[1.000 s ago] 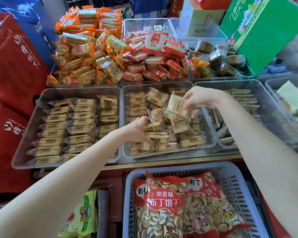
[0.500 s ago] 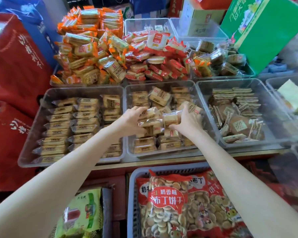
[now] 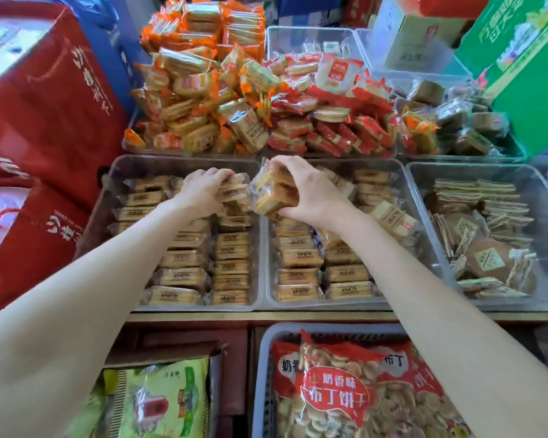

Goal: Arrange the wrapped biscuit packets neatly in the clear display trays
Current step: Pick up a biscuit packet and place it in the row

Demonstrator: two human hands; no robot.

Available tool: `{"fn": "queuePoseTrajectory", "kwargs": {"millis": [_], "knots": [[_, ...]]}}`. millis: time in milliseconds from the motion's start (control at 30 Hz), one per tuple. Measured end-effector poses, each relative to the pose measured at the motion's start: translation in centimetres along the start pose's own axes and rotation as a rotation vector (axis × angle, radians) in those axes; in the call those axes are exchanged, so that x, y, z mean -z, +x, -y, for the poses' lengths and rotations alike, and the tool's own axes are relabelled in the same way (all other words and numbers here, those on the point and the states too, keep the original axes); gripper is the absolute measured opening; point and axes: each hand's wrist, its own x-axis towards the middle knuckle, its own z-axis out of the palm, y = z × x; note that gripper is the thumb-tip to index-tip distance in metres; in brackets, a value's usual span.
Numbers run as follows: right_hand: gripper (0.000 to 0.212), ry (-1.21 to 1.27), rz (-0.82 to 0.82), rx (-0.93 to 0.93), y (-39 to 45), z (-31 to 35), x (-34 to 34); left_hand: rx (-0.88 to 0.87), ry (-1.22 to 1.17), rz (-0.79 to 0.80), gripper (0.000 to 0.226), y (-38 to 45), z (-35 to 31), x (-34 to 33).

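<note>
each hand's grip pinches biscuit packets: left hand (image 3: 203,191), right hand (image 3: 310,197).

— What colour are the biscuit packets (image 3: 231,192) in the clear trays (image 3: 184,164)?
— Tan, with dark lettering; at twelve o'clock, orange packets (image 3: 200,83) and red packets (image 3: 323,121).
— At two o'clock?
— A green box (image 3: 525,71).
</note>
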Motion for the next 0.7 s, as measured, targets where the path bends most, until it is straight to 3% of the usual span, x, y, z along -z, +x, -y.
{"fn": "queuePoseTrajectory", "kwargs": {"millis": [67,267,400,533,700], "knots": [[0.077,0.016,0.006,-0.013,0.4,-0.6,-0.5,-0.032,0.128,0.055,0.077,1.0,0.5,0.1],[0.077,0.024,0.015,-0.049,1.1,-2.0,-0.8,-0.133,-0.053,0.148,0.08,3.5,0.1,-1.4],[0.077,0.047,0.032,-0.046,1.4,-1.4,-0.8,-0.112,-0.039,0.093,0.084,3.5,1.1,-3.9],[0.081,0.062,0.124,0.049,2.2,0.9,-1.7,-0.089,0.159,0.024,0.083,2.0,2.1,-4.8],[0.08,0.011,0.357,0.064,4.1,3.4,-5.1,0.014,0.032,0.026,0.073,-1.2,6.4,-3.5]]}}
